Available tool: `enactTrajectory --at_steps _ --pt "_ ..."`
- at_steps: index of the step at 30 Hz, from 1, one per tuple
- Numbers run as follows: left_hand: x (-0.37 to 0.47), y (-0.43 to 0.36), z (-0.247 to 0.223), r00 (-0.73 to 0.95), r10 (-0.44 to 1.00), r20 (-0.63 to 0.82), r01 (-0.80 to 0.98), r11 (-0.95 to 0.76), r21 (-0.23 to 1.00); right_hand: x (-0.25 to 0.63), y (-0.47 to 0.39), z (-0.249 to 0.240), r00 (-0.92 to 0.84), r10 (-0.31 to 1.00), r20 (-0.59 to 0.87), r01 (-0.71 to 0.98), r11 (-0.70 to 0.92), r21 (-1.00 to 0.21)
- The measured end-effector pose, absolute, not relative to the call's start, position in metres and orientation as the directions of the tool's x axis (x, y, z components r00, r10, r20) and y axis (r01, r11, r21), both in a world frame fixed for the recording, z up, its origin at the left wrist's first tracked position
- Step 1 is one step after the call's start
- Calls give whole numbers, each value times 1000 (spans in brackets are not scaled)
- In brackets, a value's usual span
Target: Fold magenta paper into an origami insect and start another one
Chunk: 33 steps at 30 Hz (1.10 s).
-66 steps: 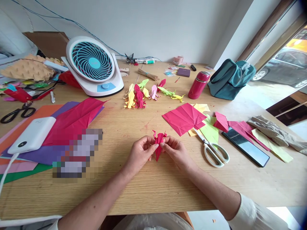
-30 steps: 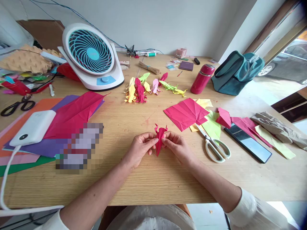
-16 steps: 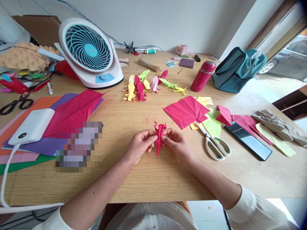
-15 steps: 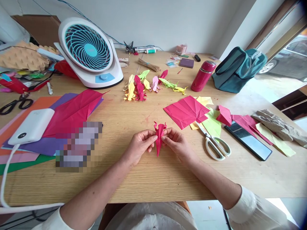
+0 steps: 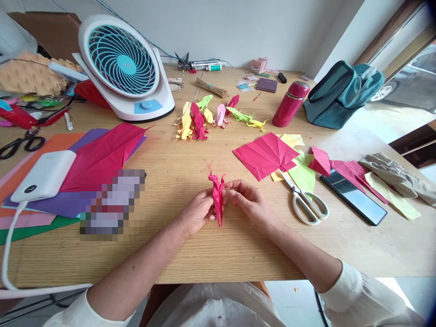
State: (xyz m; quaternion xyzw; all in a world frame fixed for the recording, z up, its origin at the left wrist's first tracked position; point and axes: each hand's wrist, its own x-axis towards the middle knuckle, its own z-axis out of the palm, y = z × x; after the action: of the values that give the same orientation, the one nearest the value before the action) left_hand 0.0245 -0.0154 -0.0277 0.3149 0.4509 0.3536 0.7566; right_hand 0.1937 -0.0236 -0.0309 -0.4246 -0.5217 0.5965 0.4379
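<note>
A small folded red origami figure (image 5: 218,202), with thin limbs at its top and a long pointed lower end, stands upright above the table. My left hand (image 5: 199,209) is closed on its left side, thumb and fingers pinching it; some fingertips are hidden behind the paper. Just right of the figure is my right hand (image 5: 250,202), its fingers bent and the thumb slightly apart from the index finger. Nothing shows between them, and I cannot tell whether a fingertip touches the paper. Several finished origami figures (image 5: 198,122) in yellow, red, green and pink sit further back.
White-handled scissors (image 5: 304,200) lie right, by a creased red sheet (image 5: 264,156) and a phone (image 5: 354,197). At left are coloured papers (image 5: 102,159), a white power bank (image 5: 44,175) with cable and a fan (image 5: 126,68). A red flask (image 5: 289,104) and teal bag (image 5: 340,97) stand behind.
The right hand has let go of the figure's right side and moved slightly away. The figure has turned and shifted a little left in the left hand. The camera view has shifted slightly.
</note>
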Motion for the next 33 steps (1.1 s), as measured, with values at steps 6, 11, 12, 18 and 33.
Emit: enactTrajectory --at_steps 6,11,12,18,33 --pt "26 -14 -32 118 948 -295 -61 304 951 187 -33 -34 -230 973 0 92 22 -996" --pt "27 -16 -35 146 976 -159 165 134 977 181 -39 -37 -254 966 48 272 119 -955" --pt "27 -16 -35 162 975 -155 178 125 976 182 -39 -37 -251 967 48 282 121 -952" --pt "26 -15 -31 143 989 -29 252 -8 968 184 -41 -30 -327 942 78 318 187 -929" --pt "27 -21 -27 154 987 46 287 -89 954 183 -39 -31 -274 961 20 284 101 -954"
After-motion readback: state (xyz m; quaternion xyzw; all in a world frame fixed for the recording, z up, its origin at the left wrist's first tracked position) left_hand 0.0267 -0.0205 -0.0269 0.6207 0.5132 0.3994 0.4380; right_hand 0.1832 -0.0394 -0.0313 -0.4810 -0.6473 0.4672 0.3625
